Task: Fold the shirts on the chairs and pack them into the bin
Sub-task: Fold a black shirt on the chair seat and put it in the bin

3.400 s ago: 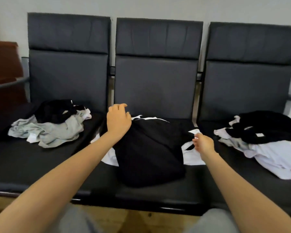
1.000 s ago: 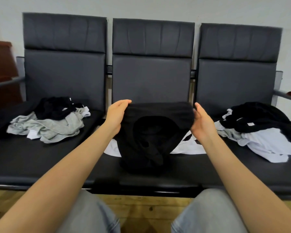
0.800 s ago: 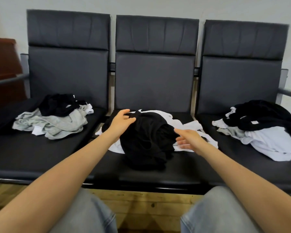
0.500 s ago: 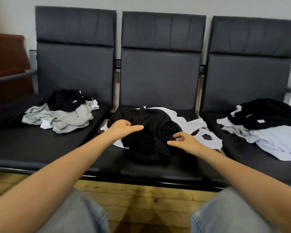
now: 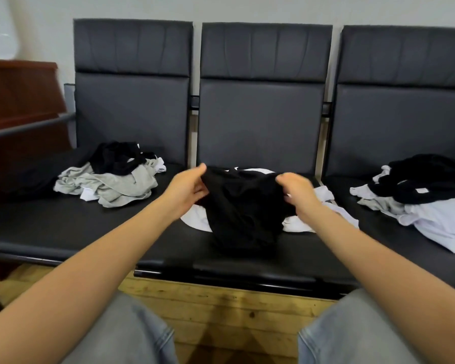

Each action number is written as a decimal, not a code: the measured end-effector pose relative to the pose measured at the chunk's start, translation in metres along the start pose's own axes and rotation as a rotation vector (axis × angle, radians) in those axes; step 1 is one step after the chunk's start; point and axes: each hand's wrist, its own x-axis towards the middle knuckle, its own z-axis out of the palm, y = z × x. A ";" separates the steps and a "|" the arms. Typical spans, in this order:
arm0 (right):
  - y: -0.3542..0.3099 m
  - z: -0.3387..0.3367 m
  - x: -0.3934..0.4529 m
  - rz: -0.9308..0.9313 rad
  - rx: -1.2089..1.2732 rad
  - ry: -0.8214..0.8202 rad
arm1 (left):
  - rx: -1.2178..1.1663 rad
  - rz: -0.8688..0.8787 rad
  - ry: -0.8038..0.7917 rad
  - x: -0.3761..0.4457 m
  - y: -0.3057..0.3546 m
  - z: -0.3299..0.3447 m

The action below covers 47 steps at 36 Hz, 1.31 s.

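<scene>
A crumpled black shirt [image 5: 243,208] hangs over the middle seat [image 5: 247,261], its lower part resting on the cushion. My left hand [image 5: 187,189] pinches its upper left edge and my right hand [image 5: 297,191] grips its upper right edge, both raised a little above the seat. Under it lies a white shirt [image 5: 323,206], spread flat and partly covered. No bin is in view.
The left seat holds a heap of grey and black shirts [image 5: 111,177]. On the right seat lies a pile of black and white shirts [image 5: 426,195]. A brown wooden cabinet [image 5: 16,101] stands at far left. Wooden floor [image 5: 221,311] and my knees are below.
Half a second ago both hands rested low on the bunched black shirt. Now they have taken its top edge and lifted it, spreading it between them.
</scene>
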 end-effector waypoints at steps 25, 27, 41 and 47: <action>0.023 -0.048 0.013 0.401 0.478 0.017 | -0.129 0.019 0.149 0.030 0.001 -0.003; 0.012 -0.053 0.017 0.372 0.577 0.059 | -0.155 0.062 0.162 0.029 0.014 0.005; -0.269 -0.080 0.042 -0.386 0.627 0.165 | -0.320 0.584 0.136 0.012 0.275 0.082; -0.379 -0.102 0.022 -0.601 0.678 0.137 | -0.340 0.810 0.131 -0.023 0.375 0.104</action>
